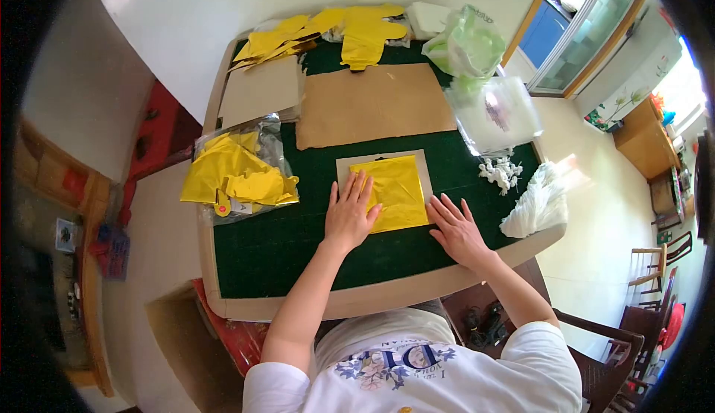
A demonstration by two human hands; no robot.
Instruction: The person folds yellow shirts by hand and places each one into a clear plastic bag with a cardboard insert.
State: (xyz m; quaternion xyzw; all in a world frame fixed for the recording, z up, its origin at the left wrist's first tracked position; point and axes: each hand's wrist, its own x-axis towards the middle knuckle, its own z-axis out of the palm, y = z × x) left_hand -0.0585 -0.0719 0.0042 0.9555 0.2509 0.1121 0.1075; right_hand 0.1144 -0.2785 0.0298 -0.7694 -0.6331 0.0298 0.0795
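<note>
A folded yellow plastic sheet [395, 197] lies over a grey-beige cardboard piece [424, 161], whose border shows at the top and the sides. My left hand [348, 215] rests flat on the left part of the yellow sheet, fingers spread. On the other side, my right hand [456, 228] lies with outstretched fingers at the sheet's right edge, fingertips by the cardboard border. Neither hand grips anything. Both are on the dark green tabletop [298, 256].
A large brown cardboard sheet [372, 104] lies beyond. Crumpled yellow plastic [231, 171] in a clear bag is left; yellow cut-outs [365, 33] are at the back. Clear plastic bags [495, 115], white strings [499, 173] and a white bundle [532, 204] sit right.
</note>
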